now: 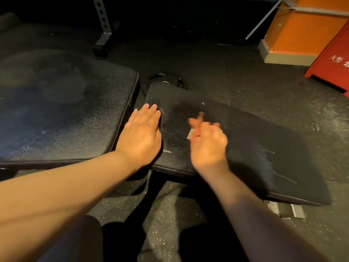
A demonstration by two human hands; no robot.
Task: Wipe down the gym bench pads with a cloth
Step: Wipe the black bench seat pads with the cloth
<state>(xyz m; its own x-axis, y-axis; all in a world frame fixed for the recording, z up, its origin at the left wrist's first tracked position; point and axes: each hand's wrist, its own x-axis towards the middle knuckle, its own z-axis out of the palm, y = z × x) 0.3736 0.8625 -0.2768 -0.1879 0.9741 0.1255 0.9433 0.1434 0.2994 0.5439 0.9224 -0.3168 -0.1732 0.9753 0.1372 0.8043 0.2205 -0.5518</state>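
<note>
The smaller bench pad [245, 140] lies in the middle of the scene, running from the centre toward the near right, its black skin marked with pale streaks [272, 167] at the right end. The left hand [141, 135] rests flat on this pad's left edge, palm down, fingers straight and close together, pointing away. The right hand [207, 144] is over the middle of the same pad and badly blurred. Its fingers look curled, and a small pale scrap [190, 134] shows just beside them. I cannot tell whether that is the cloth, or whether the hand grips it.

Just left of this pad, across a narrow gap, sits the larger bench pad [66, 114], also black, with a dull smudged patch over its far part.

A bit of metal frame [287, 209] shows under the smaller pad's near right corner. A dark round thing [166, 81] lies on the speckled floor [245, 76] just beyond the smaller pad's far end. Farther off on the left stands a grey metal post [103, 21] with holes in it. At the far right are an orange wall [306, 31] and a red box [334, 61] with pale lettering. The person's dark-clothed legs [120, 241] show at the near edge.
</note>
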